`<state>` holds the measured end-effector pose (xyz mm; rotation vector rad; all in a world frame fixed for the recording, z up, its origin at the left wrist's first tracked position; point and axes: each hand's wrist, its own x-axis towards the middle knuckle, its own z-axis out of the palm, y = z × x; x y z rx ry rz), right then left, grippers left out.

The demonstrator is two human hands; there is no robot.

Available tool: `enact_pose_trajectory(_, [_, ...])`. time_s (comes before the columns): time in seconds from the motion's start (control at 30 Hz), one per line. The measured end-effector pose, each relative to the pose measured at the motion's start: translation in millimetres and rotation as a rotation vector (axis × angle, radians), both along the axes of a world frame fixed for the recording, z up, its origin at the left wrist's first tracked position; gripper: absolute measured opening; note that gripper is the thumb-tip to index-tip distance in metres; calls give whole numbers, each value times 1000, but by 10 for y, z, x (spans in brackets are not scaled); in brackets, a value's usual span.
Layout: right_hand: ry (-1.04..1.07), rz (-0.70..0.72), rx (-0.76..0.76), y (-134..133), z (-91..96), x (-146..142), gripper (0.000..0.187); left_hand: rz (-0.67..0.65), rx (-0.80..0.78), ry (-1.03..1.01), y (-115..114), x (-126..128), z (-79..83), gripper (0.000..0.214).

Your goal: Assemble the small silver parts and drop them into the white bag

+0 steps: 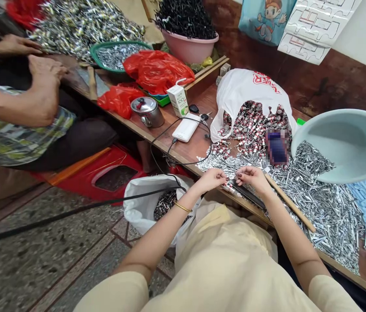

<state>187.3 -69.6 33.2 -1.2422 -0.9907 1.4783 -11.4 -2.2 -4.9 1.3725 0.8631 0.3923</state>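
Observation:
Over the front edge of the table, my left hand [211,179] is closed in a pinch, its fingertips pointing toward the other hand. Opposite it, my right hand [254,179] pinches with thumb and forefinger. Whatever lies between the fingers is too small to make out. A dark bar [251,198] lies just below my right hand along the edge, with a few small metal parts [230,187] near its left end. Behind both hands spreads a pile of small silver metal parts [225,164]. A wooden stick [289,203] rests on the parts to the right.
A white plastic bag [234,86] spills red-and-silver pieces [251,130]. A grey-blue basin [361,143] tilts at the right. A white power bank [186,128] with a cable, a metal cup [147,112] and a lined bin [137,195] are leftward. Another person's hand [44,71] shows far left.

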Motion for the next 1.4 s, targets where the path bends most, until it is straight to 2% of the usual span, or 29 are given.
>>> enact_pose_trajectory(0.2, [76, 3, -64, -70, -23, 128, 40, 43, 19, 47, 48, 74, -22, 11])
enact_pose_trajectory(0.3, [25, -6, -22, -81, -35, 124, 38, 36, 39, 76, 58, 97, -21, 8])
enact_pose_trajectory(0.4, [-133, 10, 61, -69, -33, 73, 32, 26, 70, 92, 56, 96, -12, 5])
enact_pose_trajectory(0.53, [-526, 121, 193, -29, -34, -12, 16, 35, 135, 102, 50, 86, -18, 3])
enact_pose_trajectory(0.63, [-772, 135, 301, -3, -62, -58, 8, 29, 166, 109, 48, 84, -28, 3])
enact_pose_trajectory(0.83, [-854, 97, 409, -13, -141, -98, 15, 33, 181, 101, 46, 89, -30, 3])
enact_pose_trajectory(1.03, [-1068, 30, 514, -93, -168, -176, 14, 23, 200, 110, 33, 91, -41, 5])
enact_pose_trajectory(1.23, [-1102, -31, 457, -140, -179, -218, 14, 10, 240, 128, 38, 96, -76, 7])
enact_pose_trajectory(1.4, [-1239, 212, 270, -12, 36, -212, 12, 14, 224, 124, 51, 100, -81, 5])
